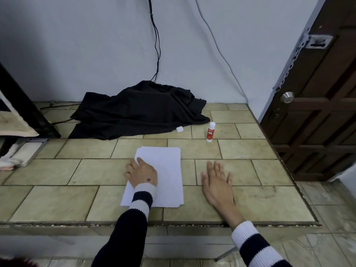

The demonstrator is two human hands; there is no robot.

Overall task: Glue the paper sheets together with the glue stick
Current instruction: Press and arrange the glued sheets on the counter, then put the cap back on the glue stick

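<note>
White paper sheets (pixel 165 174) lie stacked in the middle of the tiled table top, edges slightly offset. My left hand (pixel 141 173) rests on the stack's left side, fingers pressing down near its upper left corner. My right hand (pixel 216 183) lies flat and open on the bare tiles to the right of the paper, holding nothing. A white glue stick with a red label (pixel 210 132) stands upright further back on the right. Its white cap (pixel 179 129) lies apart to its left, beside the black cloth.
A crumpled black cloth (pixel 138 112) covers the back middle of the tiled table (pixel 250 199), with cables running up the wall. A dark frame and a metal tray (pixel 28 151) stand at the left. A brown door (pixel 317 112) is at the right past the table's edge.
</note>
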